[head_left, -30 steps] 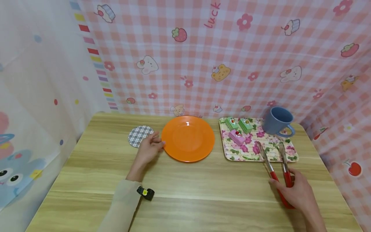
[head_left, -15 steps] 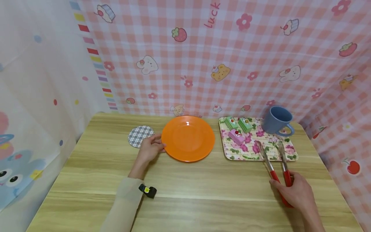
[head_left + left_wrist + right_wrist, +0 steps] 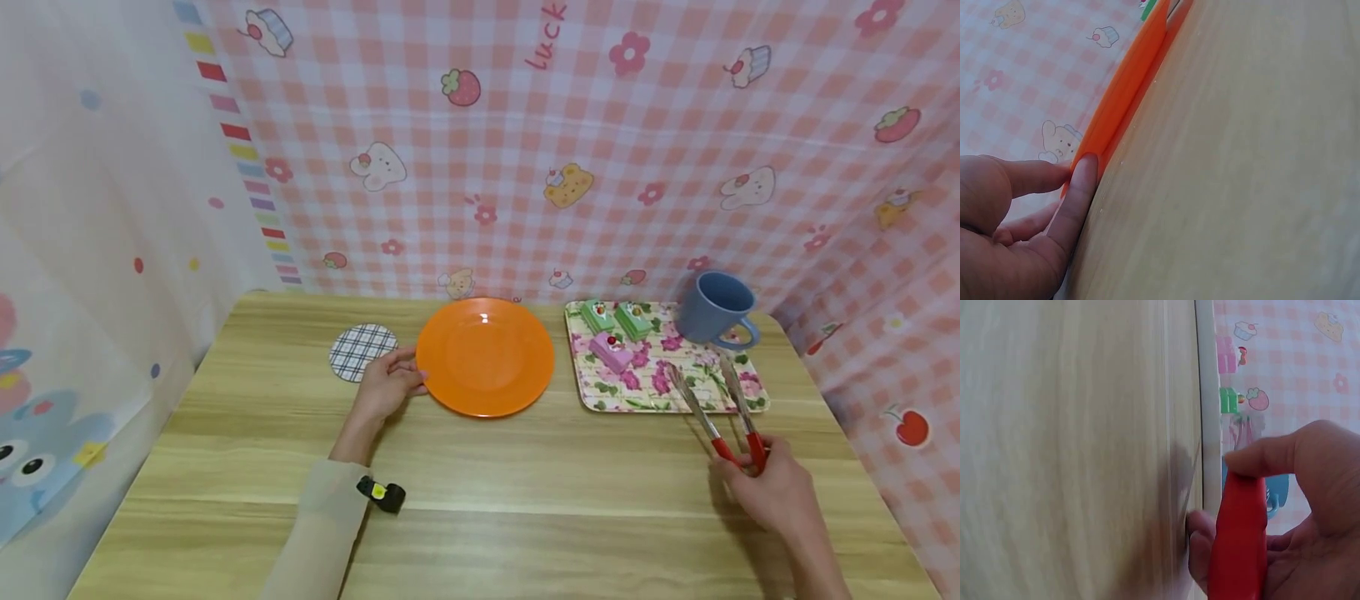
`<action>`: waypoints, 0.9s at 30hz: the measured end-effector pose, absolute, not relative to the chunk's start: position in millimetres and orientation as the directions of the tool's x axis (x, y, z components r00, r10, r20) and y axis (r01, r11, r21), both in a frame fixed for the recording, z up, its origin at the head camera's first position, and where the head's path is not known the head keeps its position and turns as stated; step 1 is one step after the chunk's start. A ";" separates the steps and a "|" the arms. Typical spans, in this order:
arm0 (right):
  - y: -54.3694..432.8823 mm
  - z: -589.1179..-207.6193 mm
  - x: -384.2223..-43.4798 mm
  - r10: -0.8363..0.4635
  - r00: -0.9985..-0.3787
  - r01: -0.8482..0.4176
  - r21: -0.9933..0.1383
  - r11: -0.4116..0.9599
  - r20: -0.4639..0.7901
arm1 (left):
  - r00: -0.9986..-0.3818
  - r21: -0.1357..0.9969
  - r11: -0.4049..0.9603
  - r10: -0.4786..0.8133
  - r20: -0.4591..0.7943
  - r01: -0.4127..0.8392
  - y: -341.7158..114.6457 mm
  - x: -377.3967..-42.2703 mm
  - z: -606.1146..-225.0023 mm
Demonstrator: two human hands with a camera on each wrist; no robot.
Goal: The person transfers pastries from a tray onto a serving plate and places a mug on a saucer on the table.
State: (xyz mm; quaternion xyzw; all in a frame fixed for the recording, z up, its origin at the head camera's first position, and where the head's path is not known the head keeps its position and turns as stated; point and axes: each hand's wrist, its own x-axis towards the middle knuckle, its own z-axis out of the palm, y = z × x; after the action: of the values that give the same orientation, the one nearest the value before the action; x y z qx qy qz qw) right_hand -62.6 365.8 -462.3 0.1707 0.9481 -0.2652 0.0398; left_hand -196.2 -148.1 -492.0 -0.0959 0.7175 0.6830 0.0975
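My left hand (image 3: 386, 387) pinches the left rim of an orange plate (image 3: 483, 358) between thumb and fingers. The left wrist view shows this rim (image 3: 1119, 90) edge-on. In my right hand (image 3: 782, 492) is a pair of metal tongs with red handles (image 3: 1238, 537), their arms spread apart and pointing over the front of a floral tray (image 3: 622, 402). Nothing lies between the tong tips. Two green cake pieces (image 3: 597, 317) and a pink one (image 3: 611, 353) sit at the tray's left. A blue mug (image 3: 711, 310) stands at its back right corner.
A round checked coaster (image 3: 358, 352) lies left of the plate, partly behind my left fingers. Behind the wooden table (image 3: 525, 517) hangs a pink checked cloth (image 3: 510, 150), and a white printed cloth (image 3: 112, 233) hangs at the left.
My right hand has raised the tong handles off the table, so the tongs now tilt with tips over the tray. My left fingers have shifted slightly at the plate's rim.
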 end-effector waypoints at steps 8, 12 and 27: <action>365.3 -462.7 -65.4 0.359 -0.921 0.384 -0.488 0.784 -0.149 | -0.963 0.962 0.051 -0.008 -0.269 -0.269 -147.1 -196.3 -492.2; 363.5 -459.9 -68.6 0.361 -0.924 0.375 -0.475 0.796 -0.125 | -0.963 0.962 0.042 -0.012 -0.268 -0.268 -147.2 -196.2 -492.3; 354.2 -451.7 -81.7 0.206 -0.972 0.233 -0.426 0.874 -0.110 | -0.967 0.967 0.035 -0.013 -0.253 -0.254 -146.9 -195.0 -492.6</action>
State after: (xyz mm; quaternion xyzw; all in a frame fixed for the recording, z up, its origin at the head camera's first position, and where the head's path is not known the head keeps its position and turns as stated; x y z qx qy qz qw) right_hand -81.7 354.2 -451.7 0.1134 0.9675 -0.2240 0.0307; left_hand -195.0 -146.9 -492.6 -0.0933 0.7140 0.6883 0.0875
